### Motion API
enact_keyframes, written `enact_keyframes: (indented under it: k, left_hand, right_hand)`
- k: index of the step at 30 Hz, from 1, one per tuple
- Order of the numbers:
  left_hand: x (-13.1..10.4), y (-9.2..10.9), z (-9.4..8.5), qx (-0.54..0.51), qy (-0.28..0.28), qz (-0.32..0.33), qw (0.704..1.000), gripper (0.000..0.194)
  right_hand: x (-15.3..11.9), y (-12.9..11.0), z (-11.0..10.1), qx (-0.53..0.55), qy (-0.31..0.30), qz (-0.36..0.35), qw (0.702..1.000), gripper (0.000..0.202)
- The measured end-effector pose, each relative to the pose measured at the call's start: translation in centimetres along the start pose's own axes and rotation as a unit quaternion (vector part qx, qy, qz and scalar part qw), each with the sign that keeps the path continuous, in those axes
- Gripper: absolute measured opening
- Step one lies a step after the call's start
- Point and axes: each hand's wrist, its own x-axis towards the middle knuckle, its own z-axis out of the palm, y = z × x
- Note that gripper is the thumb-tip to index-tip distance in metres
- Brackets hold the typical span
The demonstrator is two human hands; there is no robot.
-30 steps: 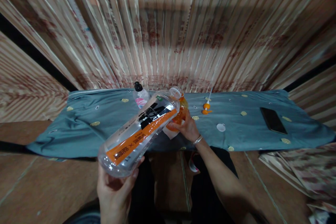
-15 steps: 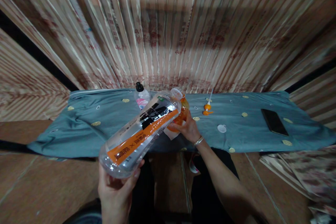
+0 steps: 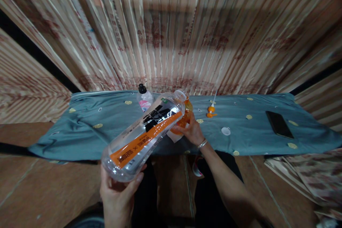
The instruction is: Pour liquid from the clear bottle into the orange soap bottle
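Observation:
My left hand is closed around the base of a large clear plastic bottle with a silver, black and orange label. The bottle is tilted, its upper end pointing away to the right. That end overlaps a smaller orange bottle, which my right hand grips round its side. A clear round piece shows at the meeting of the two bottles; whether they touch is hard to tell. Beneath the orange bottle lies a white paper-like piece. A bracelet circles my right wrist.
A teal patterned cloth covers the table. Behind the large bottle stands a clear bottle with a black cap. To the right lie an orange pump head, a white round disc and a black phone. Striped curtains hang behind.
Almost nothing differs. The large bottle and my left hand have shifted very slightly; my right hand stays on the orange bottle.

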Motion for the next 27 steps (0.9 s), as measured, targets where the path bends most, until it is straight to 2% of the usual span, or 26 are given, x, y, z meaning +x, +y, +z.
enact_keyframes:
  k: [12, 18, 22, 27]
  left_hand:
    - [0.2, -0.3, -0.3, 0.025, 0.003, 0.018, 1.0, 0.083]
    - [-0.1, 0.1, 0.5, 0.031, 0.01, 0.004, 0.999, 0.082]
    - [-0.4, 0.5, 1.0, 0.027, -0.001, 0.016, 1.0, 0.072]
    - [-0.7, 0.8, 1.3, 0.021, 0.024, 0.01, 0.999, 0.076]
  right_hand:
    - [0.0, -0.3, 0.1, 0.009, 0.003, 0.003, 1.0, 0.072]
    - [0.1, 0.2, 0.2, 0.004, 0.004, -0.005, 1.0, 0.072]
    - [0.0, 0.3, 0.3, -0.003, 0.014, -0.01, 1.0, 0.073]
    - [0.1, 0.3, 0.2, -0.008, 0.011, -0.011, 1.0, 0.074]
